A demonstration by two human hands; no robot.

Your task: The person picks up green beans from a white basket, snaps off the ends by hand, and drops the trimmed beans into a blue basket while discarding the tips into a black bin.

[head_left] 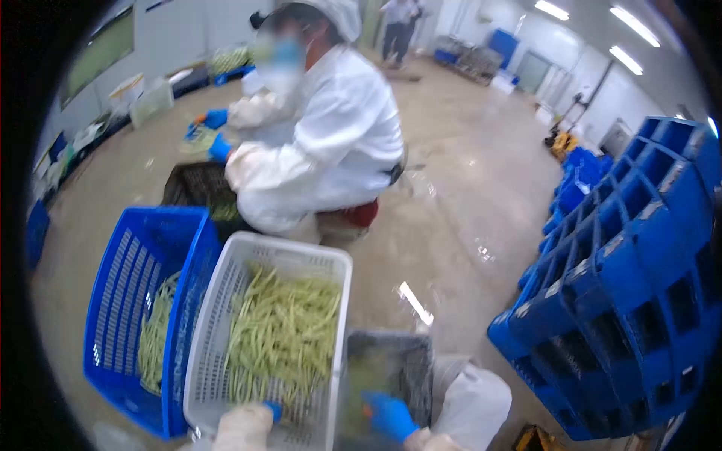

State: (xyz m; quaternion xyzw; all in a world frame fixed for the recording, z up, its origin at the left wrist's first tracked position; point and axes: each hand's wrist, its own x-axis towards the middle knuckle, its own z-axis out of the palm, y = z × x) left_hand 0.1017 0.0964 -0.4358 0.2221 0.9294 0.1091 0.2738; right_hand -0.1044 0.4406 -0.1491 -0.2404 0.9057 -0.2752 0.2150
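Note:
My left hand (274,410), blue-gloved and mostly hidden by its white sleeve, is at the near end of a white crate (342,301) holding long green bean-like pods (286,323). My right hand (387,415), in a blue glove and blurred, is over a dark crate (421,376) with blurred green matter inside. A small orange patch shows at its fingertips; what it holds cannot be made out. Left of the white crate, a blue crate (128,286) contains more green pods (156,338).
A seated co-worker (323,135) in white, blue-gloved, holds something green above a black crate (180,184) ahead. Stacked blue pallets (624,286) stand at the right. Wet floor (451,188) lies between. Other people (398,26) stand far back.

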